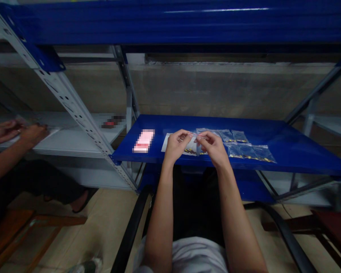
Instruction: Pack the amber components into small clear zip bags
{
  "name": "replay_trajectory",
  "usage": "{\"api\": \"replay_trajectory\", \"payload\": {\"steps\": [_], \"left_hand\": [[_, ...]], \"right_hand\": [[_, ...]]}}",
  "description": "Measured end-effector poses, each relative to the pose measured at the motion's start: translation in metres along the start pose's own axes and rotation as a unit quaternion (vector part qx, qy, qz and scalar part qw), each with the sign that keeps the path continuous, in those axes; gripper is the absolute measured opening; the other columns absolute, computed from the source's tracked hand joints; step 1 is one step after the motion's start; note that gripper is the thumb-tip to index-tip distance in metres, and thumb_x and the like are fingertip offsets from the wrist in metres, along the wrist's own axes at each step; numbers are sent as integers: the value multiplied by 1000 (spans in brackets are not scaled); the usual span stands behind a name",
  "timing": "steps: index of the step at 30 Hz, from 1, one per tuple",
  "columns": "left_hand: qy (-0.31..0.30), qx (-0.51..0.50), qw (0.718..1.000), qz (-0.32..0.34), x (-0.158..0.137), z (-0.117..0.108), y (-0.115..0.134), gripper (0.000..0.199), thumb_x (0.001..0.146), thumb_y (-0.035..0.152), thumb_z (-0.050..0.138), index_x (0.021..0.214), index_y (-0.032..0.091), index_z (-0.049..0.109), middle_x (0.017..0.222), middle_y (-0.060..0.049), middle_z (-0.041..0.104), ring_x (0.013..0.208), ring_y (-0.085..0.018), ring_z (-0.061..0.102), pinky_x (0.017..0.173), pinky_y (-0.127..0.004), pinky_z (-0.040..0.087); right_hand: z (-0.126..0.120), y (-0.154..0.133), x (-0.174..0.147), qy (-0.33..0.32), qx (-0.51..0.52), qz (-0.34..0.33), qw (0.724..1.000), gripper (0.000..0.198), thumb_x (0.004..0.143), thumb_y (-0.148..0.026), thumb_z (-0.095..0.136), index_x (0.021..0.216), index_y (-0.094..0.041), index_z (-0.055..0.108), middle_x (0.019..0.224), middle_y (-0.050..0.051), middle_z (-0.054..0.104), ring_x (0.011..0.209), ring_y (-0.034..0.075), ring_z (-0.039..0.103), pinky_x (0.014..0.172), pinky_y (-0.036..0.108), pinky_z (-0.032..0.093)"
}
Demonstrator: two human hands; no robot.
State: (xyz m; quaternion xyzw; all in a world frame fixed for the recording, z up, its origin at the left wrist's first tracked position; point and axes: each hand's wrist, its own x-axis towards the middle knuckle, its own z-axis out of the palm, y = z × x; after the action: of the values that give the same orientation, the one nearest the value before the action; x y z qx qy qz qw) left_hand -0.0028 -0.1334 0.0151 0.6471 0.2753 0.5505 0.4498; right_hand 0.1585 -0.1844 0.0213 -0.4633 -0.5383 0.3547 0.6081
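Both my hands pinch the top edge of a small clear plastic bag (199, 149) above the front of the blue shelf. My left hand (178, 143) grips it from the left, and my right hand (212, 145) from the right, with the fingertips nearly meeting. Under and behind my hands lies a white sheet of paper (165, 145), with small dark and yellow pieces (190, 151) on it. To the right, several clear bags (250, 151) holding small yellow and dark pieces lie flat in overlapping rows. What the pieces are is too small to tell.
A pixelated pink-and-white item (143, 141) lies at the left of the blue shelf (295, 146). A blue beam (170, 22) crosses overhead, and a grey perforated post (71, 102) stands at left. Beyond it, another person's hands (31, 132) work at a white shelf. Chair armrests (133, 231) flank me.
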Motion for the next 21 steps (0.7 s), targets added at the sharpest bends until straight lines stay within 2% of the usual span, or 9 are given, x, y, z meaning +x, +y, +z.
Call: {"api": "replay_trajectory", "payload": {"steps": [4, 8, 15, 21], "left_hand": [[-37, 1, 999, -10, -1, 5, -2, 25, 87, 41, 79, 91, 16, 78, 88, -6, 78, 82, -18, 70, 75, -27, 50], [-25, 16, 1000, 2, -2, 8, -7, 23, 88, 40, 77, 90, 17, 79, 86, -5, 78, 80, -18, 69, 73, -27, 49], [5, 45, 999, 29, -1, 5, 0, 19, 85, 38, 81, 83, 19, 81, 84, -5, 79, 81, -20, 70, 78, -31, 53], [-48, 15, 999, -12, -1, 5, 1, 24, 87, 39, 78, 93, 17, 85, 88, -9, 82, 81, -22, 74, 77, -32, 54]], "right_hand": [[-2, 0, -2, -4, -10, -17, 1000, 39, 79, -57, 83, 84, -22, 67, 72, 1, 66, 64, 15, 59, 58, 27, 44], [-5, 1, -3, -7, -26, -35, 999, 33, 80, -52, 83, 82, -22, 69, 76, 2, 69, 70, 18, 64, 63, 30, 48], [-10, -4, -3, -16, -26, -9, 999, 32, 78, -52, 84, 84, -22, 75, 74, 4, 73, 68, 19, 65, 58, 29, 46], [-21, -1, -3, 30, -47, -8, 998, 30, 80, -50, 82, 86, -21, 81, 78, 6, 78, 66, 19, 65, 55, 29, 44]]}}
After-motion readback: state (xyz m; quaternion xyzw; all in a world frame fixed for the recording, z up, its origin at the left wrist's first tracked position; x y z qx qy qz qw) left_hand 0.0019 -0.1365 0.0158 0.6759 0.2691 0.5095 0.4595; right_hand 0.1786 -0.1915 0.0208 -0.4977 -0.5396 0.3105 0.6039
